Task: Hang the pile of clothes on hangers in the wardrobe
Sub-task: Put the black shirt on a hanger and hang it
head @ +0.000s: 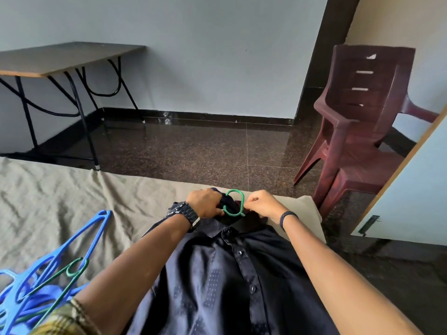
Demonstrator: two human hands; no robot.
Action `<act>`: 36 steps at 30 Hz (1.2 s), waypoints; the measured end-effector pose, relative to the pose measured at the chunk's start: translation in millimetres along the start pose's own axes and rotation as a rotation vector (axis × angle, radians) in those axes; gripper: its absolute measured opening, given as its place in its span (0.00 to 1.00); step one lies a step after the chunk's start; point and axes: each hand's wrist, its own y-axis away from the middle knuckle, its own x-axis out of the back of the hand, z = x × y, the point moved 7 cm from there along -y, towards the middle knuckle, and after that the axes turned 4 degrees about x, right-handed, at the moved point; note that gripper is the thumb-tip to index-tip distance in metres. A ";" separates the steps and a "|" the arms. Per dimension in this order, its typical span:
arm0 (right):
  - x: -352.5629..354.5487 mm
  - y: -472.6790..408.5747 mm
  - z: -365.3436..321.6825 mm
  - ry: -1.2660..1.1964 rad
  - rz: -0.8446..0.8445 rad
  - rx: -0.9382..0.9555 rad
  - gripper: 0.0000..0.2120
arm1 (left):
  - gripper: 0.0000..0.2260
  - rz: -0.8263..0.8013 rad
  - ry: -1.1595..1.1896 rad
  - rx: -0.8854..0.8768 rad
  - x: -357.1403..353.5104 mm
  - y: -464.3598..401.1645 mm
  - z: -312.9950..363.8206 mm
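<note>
Olive-grey sheet [60,197] covers the bed, the largest surface in view, and on it lies the dark navy shirt [217,281], buttoned placket up, collar toward the far edge of the bed and body running back toward the person. Beyond the bed a maroon plastic chair [358,131] stands on the speckled floor beside a pale door [411,189], and a folding table [63,59] stands against the wall at left. A heap of blue hangers [48,269], with a green one among them, waits on the sheet at lower left. At the collar, the green hanger hook [233,203] sticks out of the neck opening. The left hand [205,204], wristwatch on, has its fingers curled into the collar cloth just beside the hook; the right hand [262,205] pinches the fabric at the hook's other side, fingertips touching the hook's base. The step in hand looks like seating the collar round the hanger's neck (the hanger's arms are hidden inside the shirt, so whether both shoulders sit squarely cannot be told). To do it well, I would draw the collar evenly to both sides so the hook stands centred, check each shoulder seam rides on an arm, then lift by the hook only. No brand, label or writing is readable anywhere.
</note>
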 end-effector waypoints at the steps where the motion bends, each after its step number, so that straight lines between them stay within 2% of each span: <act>1: 4.3 1.1 -0.1 -0.062 0.008 -0.011 0.09 | 0.16 0.009 -0.033 -0.004 3.8 1.4 0.4; 4: 7.6 13.4 2.6 -0.127 -0.095 -0.099 0.07 | 0.17 0.034 -0.161 -0.011 15.8 9.5 4.1; 6: 8.9 20.4 0.0 -0.073 -0.149 -0.114 0.05 | 0.18 0.030 -0.208 -0.012 21.9 14.9 8.2; 11: 34.5 39.9 -37.1 0.032 -0.072 0.005 0.07 | 0.17 0.132 -0.211 -0.058 68.9 36.7 20.0; 16: 100.6 69.4 -95.5 -0.095 0.149 0.180 0.05 | 0.12 0.290 -0.040 -0.035 160.9 56.4 15.4; 22: 226.6 132.7 -182.5 -0.194 0.690 0.394 0.07 | 0.07 0.562 0.197 -0.029 312.9 88.1 26.8; 24: 265.7 161.2 -210.0 -0.204 0.839 0.490 0.07 | 0.07 0.683 0.246 -0.059 364.9 102.5 37.9; 26: 296.8 188.9 -239.7 -0.187 0.913 0.627 0.06 | 0.07 0.815 0.222 -0.077 410.8 119.2 53.5; 28: 325.2 216.6 -266.3 -0.163 0.891 0.735 0.08 | 0.09 0.951 0.148 -0.085 453.1 137.3 70.3; 30: 346.9 243.5 -286.4 -0.312 0.674 0.783 0.08 | 0.10 1.049 0.095 -0.084 490.1 153.1 82.3; 32: 364.0 270.8 -291.3 -0.398 0.455 0.724 0.12 | 0.09 1.140 0.063 -0.106 519.1 167.3 90.6; 36: 398.2 306.8 -283.3 -0.094 0.397 0.558 0.17 | 0.08 1.325 0.001 -0.169 559.9 193.3 113.0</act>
